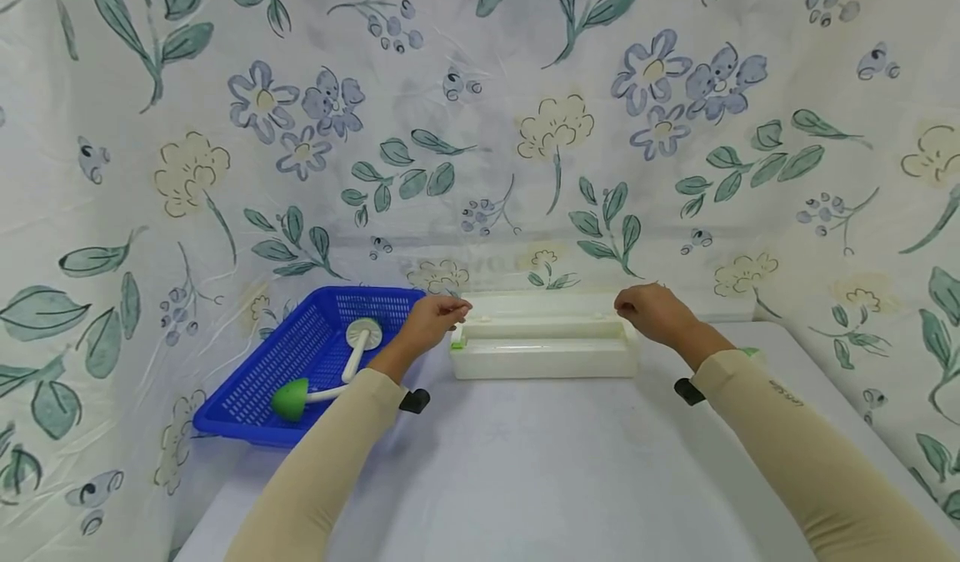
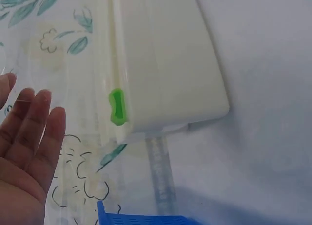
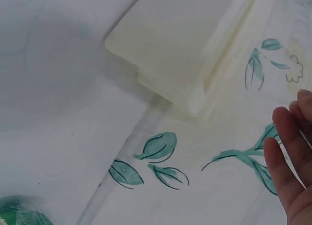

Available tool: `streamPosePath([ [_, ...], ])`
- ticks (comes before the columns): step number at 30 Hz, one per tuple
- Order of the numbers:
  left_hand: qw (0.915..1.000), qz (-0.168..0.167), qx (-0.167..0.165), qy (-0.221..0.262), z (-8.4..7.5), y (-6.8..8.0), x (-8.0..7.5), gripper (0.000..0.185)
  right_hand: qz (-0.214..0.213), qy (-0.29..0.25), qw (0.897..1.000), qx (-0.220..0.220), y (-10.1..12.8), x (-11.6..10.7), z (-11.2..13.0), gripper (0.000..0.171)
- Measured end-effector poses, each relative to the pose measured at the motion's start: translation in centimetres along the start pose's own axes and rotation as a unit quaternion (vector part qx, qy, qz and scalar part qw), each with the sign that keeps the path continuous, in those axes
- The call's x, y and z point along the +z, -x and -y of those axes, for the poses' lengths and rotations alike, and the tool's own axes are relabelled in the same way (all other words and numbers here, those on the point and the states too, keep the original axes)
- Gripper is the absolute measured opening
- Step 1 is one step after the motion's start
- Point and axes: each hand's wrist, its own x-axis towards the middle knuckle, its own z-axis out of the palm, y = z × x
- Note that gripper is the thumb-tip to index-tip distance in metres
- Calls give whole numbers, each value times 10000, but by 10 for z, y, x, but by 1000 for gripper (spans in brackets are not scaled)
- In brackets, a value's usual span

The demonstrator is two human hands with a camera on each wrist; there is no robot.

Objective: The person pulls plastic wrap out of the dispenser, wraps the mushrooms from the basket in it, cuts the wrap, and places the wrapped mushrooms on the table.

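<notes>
Floral cloth backs a pale table [image 1: 555,462] where two hands meet a long white box.

Lying crosswise at the table's far edge, against the cloth, the white dispenser box [image 1: 543,347] has its lid raised and a small green tab [image 2: 117,106] at its left end. At that end the left hand [image 1: 431,320] has its fingers gathered at the box's corner in the head view, while its wrist view shows straight, relaxed fingers [image 2: 34,132] beside the box; whether it pinches anything I cannot tell. At the opposite end, the right hand [image 1: 654,310] curls over the top corner, its grip equally unclear. Left of the box, a blue basket [image 1: 247,378] holds a white-handled tool with a green head [image 1: 289,398].
</notes>
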Motion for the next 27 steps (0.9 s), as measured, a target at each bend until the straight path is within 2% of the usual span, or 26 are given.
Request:
streamPosePath([
  [5, 10000, 79, 46, -31, -1, 1, -2, 26, -101, -81, 9999, 1, 1, -3, 1, 16],
  [8, 9996, 14, 180, -208, -2, 0, -5, 25, -223, -187, 9996, -67, 1, -5, 4, 16],
  [17, 9980, -212, 499, -324, -16, -6, -16, 23, -815, -165, 9964, -185, 2, -12, 6, 14],
  [27, 9970, -264, 545, -486, -30, -8, -28, 24, -912, 0, 9952, -348, 2, -35, 10, 15],
])
